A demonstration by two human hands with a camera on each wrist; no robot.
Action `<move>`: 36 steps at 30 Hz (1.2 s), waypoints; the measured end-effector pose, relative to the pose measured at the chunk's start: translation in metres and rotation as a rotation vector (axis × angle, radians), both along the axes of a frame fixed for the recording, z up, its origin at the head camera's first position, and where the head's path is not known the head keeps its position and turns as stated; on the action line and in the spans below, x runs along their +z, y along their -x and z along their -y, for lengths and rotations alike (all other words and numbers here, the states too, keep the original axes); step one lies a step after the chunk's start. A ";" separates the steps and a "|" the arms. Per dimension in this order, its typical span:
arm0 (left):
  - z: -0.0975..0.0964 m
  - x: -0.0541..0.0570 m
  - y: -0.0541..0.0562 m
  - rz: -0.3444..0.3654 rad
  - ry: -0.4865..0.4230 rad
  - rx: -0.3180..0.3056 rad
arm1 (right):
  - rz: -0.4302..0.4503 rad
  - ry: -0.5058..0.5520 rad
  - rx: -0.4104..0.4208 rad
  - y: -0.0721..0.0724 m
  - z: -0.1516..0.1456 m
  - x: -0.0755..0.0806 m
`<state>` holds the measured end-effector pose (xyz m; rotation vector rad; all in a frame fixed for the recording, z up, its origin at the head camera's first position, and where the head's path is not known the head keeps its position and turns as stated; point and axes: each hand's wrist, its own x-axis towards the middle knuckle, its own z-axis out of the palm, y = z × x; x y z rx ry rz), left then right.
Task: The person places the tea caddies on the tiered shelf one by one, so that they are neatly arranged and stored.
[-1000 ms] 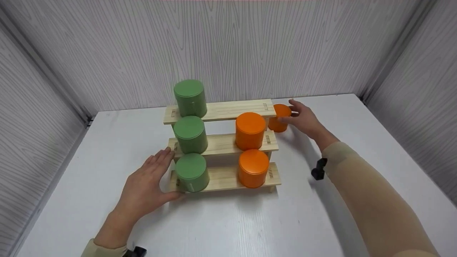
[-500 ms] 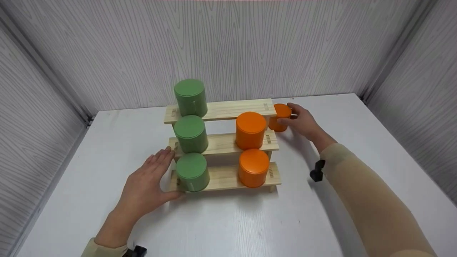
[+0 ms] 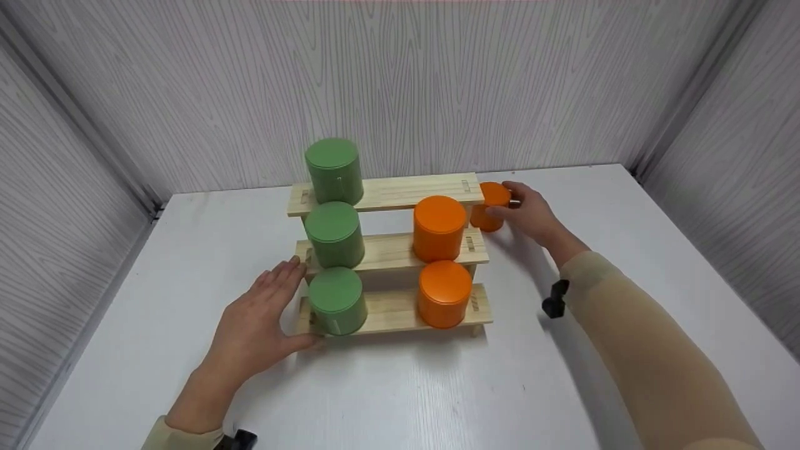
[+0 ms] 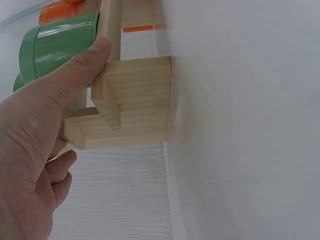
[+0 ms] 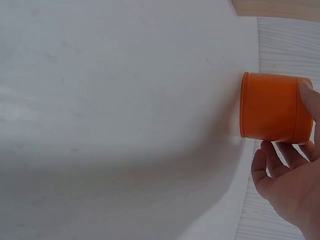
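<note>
A three-step wooden rack [image 3: 390, 310] stands mid-table in the head view. Green canisters [image 3: 336, 300] line its left side, one per step. Orange canisters [image 3: 444, 294] stand at the right of the lower two steps. My left hand [image 3: 253, 325] holds the rack's left end; in the left wrist view its thumb [image 4: 82, 65] presses the bottom plank's front edge beside a green canister [image 4: 60, 45]. Behind the rack's right end, my right hand [image 3: 530, 214] grips another orange canister [image 3: 490, 209], partly hidden by the top step. The right wrist view shows the thumb at its lid and fingertips beneath.
The rack stands on a white table [image 3: 400, 400]. A grey wood-grain wall [image 3: 400, 81] rises close behind it, with side panels [image 3: 56, 250] to left and right. The top step's right part [image 3: 412, 190] is bare wood.
My right hand's raised fingers have come down and drawn in around the orange canister, its forearm shifting slightly left. The left hand and the rack hold still.
</note>
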<state>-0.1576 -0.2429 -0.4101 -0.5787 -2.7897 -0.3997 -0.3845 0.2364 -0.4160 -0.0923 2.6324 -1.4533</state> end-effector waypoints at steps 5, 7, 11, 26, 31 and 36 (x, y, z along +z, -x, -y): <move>0.000 0.000 0.000 0.010 0.004 0.001 | -0.010 0.014 0.010 -0.002 0.000 -0.001; 0.000 0.000 0.000 0.011 0.003 0.000 | -0.013 0.017 0.016 -0.003 0.000 -0.002; 0.001 0.000 0.000 -0.002 0.004 -0.006 | -0.008 0.013 0.018 -0.006 -0.002 -0.002; 0.000 0.000 0.001 -0.016 0.006 -0.009 | -0.048 0.021 0.070 -0.020 -0.019 0.027; 0.000 0.000 0.001 -0.028 0.008 -0.011 | -0.080 0.011 0.082 -0.025 -0.024 0.044; -0.001 0.001 0.001 -0.006 0.017 -0.002 | -0.125 0.012 0.101 -0.029 -0.027 0.057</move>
